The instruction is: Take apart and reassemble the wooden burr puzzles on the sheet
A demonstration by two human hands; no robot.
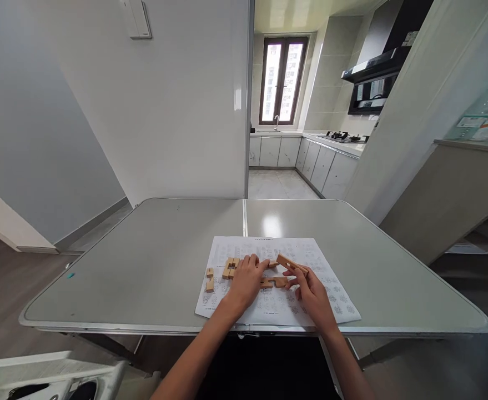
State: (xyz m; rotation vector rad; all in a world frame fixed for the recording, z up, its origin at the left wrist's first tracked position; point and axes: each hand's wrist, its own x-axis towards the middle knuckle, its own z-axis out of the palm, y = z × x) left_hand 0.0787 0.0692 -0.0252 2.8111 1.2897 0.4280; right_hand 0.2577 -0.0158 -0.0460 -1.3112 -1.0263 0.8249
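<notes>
My right hand [313, 294] pinches a long, notched wooden puzzle piece [285, 261], tilted above the printed sheet [264, 311]. My left hand [248, 278] lies over the middle of the sheet, its fingers bent loosely and the thumb pointing right toward another small wooden piece [272, 264]. What lies under the left palm is hidden. Left of that hand, several wooden pieces form a squarish cluster [227, 271]. Two small wooden blocks [209, 285] sit apart near the sheet's left edge. Between my hands, a notched wooden piece [280, 282] lies flat on the paper.
The sheet lies at the near edge of a grey-green folding table [144, 266] with a metal rim and a central seam. A small teal object [70, 275] is at the table's left edge. A white chair-like item [102, 378] stands at lower left. Beyond is a kitchen.
</notes>
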